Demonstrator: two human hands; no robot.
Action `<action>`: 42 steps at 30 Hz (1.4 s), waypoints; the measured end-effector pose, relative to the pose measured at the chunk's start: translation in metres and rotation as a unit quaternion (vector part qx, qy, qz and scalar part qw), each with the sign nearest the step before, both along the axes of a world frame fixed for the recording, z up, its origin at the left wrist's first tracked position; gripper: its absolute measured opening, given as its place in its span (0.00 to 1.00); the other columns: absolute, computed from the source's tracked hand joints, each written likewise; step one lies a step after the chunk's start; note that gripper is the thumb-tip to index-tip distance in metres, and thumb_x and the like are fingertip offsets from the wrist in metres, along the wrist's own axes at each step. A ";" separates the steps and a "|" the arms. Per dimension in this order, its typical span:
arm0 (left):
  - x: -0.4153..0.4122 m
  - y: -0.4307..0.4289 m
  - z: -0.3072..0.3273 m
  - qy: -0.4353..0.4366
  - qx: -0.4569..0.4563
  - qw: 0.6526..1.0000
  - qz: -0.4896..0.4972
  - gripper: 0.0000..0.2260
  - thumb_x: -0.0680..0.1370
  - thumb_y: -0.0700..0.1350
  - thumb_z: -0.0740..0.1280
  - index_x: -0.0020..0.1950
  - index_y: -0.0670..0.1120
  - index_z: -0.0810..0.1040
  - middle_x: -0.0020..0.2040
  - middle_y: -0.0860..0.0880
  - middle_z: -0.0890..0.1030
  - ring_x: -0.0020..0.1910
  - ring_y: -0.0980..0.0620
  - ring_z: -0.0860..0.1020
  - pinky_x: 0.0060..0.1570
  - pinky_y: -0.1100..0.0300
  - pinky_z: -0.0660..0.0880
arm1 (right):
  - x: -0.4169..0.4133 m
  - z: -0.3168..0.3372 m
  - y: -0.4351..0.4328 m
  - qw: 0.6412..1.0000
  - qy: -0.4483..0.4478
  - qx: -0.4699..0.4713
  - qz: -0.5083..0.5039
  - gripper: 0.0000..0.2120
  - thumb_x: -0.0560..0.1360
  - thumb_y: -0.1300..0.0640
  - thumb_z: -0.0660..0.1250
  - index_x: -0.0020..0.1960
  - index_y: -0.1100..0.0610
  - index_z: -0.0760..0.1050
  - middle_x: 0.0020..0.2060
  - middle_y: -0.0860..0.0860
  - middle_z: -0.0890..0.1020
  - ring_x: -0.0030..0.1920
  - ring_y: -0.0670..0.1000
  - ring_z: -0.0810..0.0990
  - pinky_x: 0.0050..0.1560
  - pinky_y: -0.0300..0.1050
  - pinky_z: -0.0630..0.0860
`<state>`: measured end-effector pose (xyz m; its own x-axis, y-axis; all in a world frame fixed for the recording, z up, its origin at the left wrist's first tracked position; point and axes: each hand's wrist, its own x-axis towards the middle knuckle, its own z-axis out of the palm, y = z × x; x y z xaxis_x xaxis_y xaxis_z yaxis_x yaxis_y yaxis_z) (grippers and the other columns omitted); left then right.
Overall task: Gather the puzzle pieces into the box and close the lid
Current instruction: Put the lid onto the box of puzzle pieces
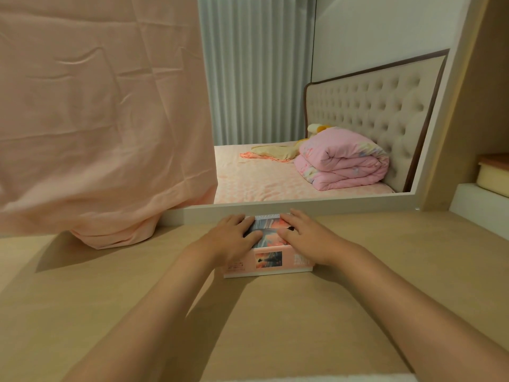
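Two hands of ours lie flat on the lid [268, 232] of a puzzle box [268, 261], which sits on the tan table [358, 299] close to its far edge, roughly midway along it and just short of the white frame of a mirror [303, 106] that stands along that edge. Our left hand [234, 238] covers the left part of the lid, fingers spread and stretched forward, palm down; our right hand [305, 238] covers the right part in the same way, fingers extended toward the far rim of the box. Neither hand curls around anything: both are opened out and pressing or resting on the lid, and between them a strip of the printed picture on the lid shows. The lid appears seated on the box, whose pink near side faces us with a small picture and some print too small to read. We see no loose pieces on the table. A pink cloth [96, 119] hangs over the left part of the mirror and bunches on the table near its far left edge, well apart from the box. In the mirror we see a bed with a folded pink quilt [344, 161] against a tufted headboard [371, 106].
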<state>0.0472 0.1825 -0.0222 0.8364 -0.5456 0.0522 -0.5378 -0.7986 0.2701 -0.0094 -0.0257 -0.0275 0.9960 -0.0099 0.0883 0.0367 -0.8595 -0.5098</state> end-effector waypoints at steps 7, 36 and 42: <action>-0.004 -0.002 -0.012 -0.023 -0.002 1.000 0.002 0.27 0.83 0.60 0.51 0.80 0.52 0.54 0.79 0.52 0.56 0.77 0.51 0.53 0.73 0.55 0.52 | -0.002 -0.015 0.001 0.998 -0.013 -0.053 -0.016 0.28 0.81 0.41 0.53 0.80 0.47 0.56 0.80 0.49 0.54 0.79 0.50 0.52 0.78 0.53 0.51; 0.004 0.026 -0.021 -0.014 -0.235 0.968 0.092 0.25 0.72 0.54 0.73 0.68 0.52 0.73 0.60 0.51 0.73 0.54 0.53 0.75 0.52 0.61 0.70 | 0.000 -0.012 -0.012 0.994 -0.039 0.090 -0.052 0.39 0.71 0.50 0.76 0.77 0.47 0.62 0.70 0.50 0.68 0.69 0.51 0.69 0.69 0.48 0.68; 0.018 0.015 -0.025 -0.012 -0.261 0.960 0.098 0.26 0.73 0.54 0.73 0.69 0.51 0.74 0.57 0.52 0.70 0.49 0.57 0.72 0.53 0.65 0.67 | 0.023 -0.019 -0.013 0.994 -0.043 0.086 -0.050 0.37 0.76 0.55 0.70 0.80 0.49 0.56 0.76 0.51 0.65 0.74 0.52 0.64 0.71 0.45 0.62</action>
<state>0.0651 0.1974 -0.0472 0.9156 -0.2720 0.2960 -0.4018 -0.6443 0.6508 0.0136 -0.0383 -0.0462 0.9783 -0.1297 0.1615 0.0058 -0.7621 -0.6474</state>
